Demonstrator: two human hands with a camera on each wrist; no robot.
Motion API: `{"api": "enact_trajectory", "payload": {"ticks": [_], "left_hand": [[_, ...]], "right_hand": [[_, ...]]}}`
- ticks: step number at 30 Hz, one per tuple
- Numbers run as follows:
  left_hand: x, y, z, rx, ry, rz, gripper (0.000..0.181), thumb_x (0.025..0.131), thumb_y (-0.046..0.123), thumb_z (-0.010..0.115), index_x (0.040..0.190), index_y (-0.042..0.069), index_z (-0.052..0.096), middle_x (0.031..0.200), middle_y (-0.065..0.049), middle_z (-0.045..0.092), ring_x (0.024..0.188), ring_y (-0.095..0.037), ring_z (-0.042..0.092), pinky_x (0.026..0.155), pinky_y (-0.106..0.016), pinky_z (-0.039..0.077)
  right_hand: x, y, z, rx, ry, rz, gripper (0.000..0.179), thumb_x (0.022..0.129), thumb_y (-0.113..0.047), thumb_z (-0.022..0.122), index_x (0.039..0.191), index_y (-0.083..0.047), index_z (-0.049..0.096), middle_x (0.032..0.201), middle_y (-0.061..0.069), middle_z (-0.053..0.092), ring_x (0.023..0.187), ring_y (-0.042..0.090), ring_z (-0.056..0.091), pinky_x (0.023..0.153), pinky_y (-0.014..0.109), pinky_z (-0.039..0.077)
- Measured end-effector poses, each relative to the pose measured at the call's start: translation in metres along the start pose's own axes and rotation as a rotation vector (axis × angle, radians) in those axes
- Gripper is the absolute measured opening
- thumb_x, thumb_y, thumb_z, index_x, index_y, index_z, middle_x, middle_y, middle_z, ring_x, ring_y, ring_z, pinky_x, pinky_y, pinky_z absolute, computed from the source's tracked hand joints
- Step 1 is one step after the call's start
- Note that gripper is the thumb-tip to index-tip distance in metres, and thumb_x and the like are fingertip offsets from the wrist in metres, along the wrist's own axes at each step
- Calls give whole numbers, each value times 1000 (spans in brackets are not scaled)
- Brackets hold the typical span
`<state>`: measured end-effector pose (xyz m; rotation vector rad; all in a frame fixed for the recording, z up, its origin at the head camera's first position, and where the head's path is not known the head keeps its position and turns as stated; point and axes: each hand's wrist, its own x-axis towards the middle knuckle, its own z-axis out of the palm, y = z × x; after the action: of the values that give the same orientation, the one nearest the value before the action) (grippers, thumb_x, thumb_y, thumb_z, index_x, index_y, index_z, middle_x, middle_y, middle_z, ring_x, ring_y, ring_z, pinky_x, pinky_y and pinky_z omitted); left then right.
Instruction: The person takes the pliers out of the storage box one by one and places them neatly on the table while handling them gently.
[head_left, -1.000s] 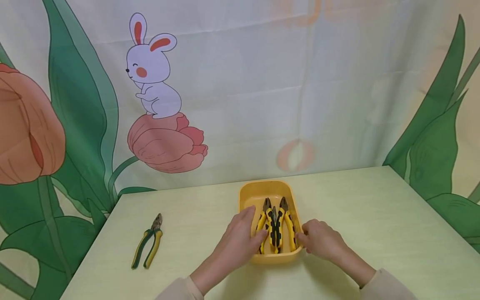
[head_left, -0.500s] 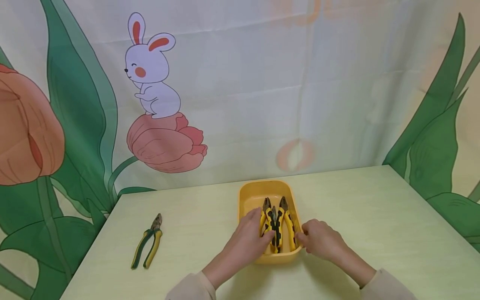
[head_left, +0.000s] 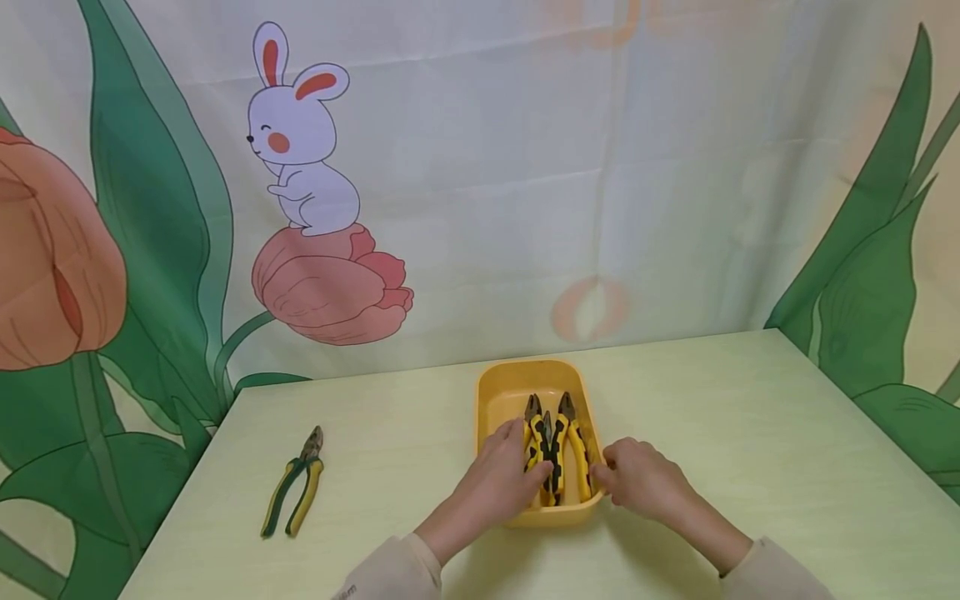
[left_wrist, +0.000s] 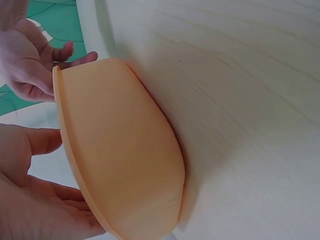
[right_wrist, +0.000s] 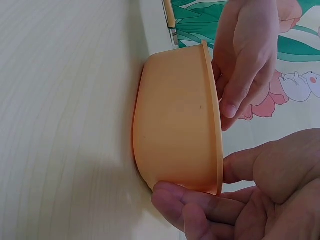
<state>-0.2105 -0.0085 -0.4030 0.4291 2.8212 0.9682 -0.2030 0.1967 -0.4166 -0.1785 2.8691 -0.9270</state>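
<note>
A yellow plastic box (head_left: 517, 377) stands on the table and holds pliers with yellow-and-black handles. One pair of pliers (head_left: 567, 408) lies on the right, handles spread. Another pair of pliers (head_left: 533, 407) lies to its left, and a further tool tip shows between them. My left hand (head_left: 498, 479) reaches over the box's left side, thumb and fingers about the left pliers' handles; its fingertips are partly hidden. With thumb and fingers, my right hand (head_left: 648, 483) pinches the box's front right rim; the right wrist view shows its fingers under the outer wall.
Pliers with green-and-yellow handles (head_left: 296, 487) lie on the left of the pale table (head_left: 720, 400), apart from the box. A printed cloth (head_left: 480, 208) with a rabbit and tulips hangs behind the table's back edge.
My left hand has moved right, deeper over the box, and now covers more of the left pliers' handles. My right hand stays at the rim, and the box has not moved.
</note>
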Motion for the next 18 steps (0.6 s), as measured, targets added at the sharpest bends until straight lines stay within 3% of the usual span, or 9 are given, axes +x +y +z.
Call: {"api": "enact_trajectory", "payload": {"ticks": [18], "left_hand": [[12,1,6,51,-72,-63,79,103,35,65,154,-13,30,160,-29,32,145,-44,37,114,-56,35]], "right_hand": [[2,2,-1,2,-27,17,21,99,-16,62,80,-9,67,62,0,61,56,15,58,49,28,41]]}}
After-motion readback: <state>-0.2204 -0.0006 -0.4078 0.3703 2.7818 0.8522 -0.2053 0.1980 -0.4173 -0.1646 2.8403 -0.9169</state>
